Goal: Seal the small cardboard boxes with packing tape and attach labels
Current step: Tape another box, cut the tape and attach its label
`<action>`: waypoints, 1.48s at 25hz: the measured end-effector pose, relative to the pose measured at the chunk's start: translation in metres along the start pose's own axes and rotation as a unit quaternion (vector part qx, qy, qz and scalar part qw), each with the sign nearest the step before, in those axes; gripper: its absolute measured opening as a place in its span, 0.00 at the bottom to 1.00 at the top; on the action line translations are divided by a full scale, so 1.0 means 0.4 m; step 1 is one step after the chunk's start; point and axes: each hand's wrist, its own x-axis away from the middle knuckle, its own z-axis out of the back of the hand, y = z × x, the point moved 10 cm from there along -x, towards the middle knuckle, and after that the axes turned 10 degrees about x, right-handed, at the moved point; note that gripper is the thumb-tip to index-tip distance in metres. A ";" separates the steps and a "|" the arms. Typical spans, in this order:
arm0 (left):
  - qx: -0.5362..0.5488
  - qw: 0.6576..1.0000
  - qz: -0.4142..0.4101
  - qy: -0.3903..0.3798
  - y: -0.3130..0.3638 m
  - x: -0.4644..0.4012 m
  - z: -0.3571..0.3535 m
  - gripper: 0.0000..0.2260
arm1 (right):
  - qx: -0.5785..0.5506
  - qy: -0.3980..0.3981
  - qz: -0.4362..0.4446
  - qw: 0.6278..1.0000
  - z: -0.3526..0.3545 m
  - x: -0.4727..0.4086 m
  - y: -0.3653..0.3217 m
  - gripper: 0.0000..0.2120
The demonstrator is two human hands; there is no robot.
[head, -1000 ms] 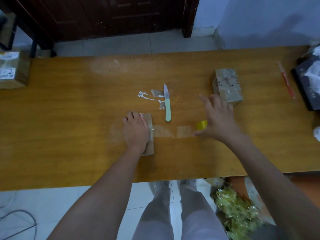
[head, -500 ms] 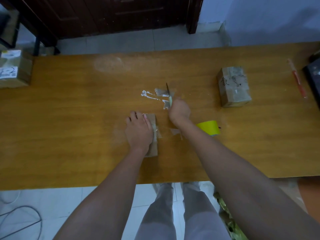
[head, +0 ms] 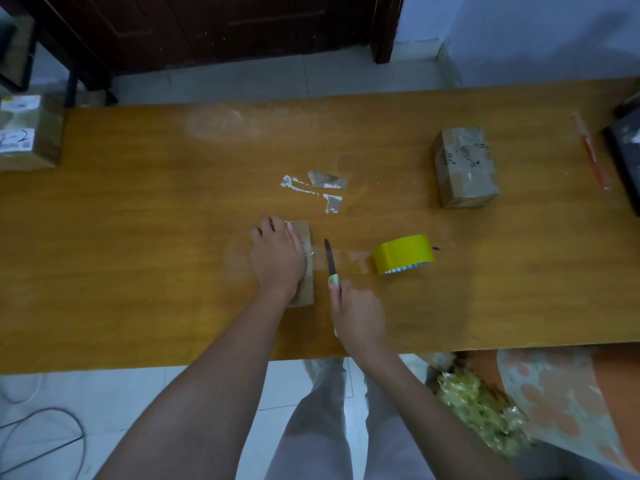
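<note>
- We press our left hand [head: 277, 259] flat, fingers straight, on the small cardboard box [head: 304, 265] near the middle of the desk [head: 138, 271], toward its near edge; a strip of tape [head: 349, 256] runs from the box across the desk to the yellow tape roll [head: 403, 253] just to its right
- Our right hand [head: 358, 313] grips the knife [head: 330, 259] by its pale green handle, blade lying over the strip beside the box; we judge the cut not yet made, so this box is half sealed and carries no label that we can see
- A taped box with writing [head: 464, 168] stands toward the far right corner, seemingly finished; another labelled box [head: 29, 133] sits beyond the far left corner
- All boxes are closed; contents hidden
</note>
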 end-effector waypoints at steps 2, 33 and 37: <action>-0.004 1.000 -0.008 0.004 0.002 0.002 0.001 0.15 | -0.006 -0.010 -0.003 1.000 -0.032 0.000 -0.008 0.19; 0.133 0.991 0.014 0.009 -0.068 -0.020 0.020 0.13 | 0.003 -0.013 -0.072 0.997 0.066 -0.382 -0.018 0.17; 0.151 0.988 0.017 0.003 -0.063 -0.018 0.018 0.13 | 0.051 -0.003 -0.049 0.997 0.042 -0.397 -0.027 0.19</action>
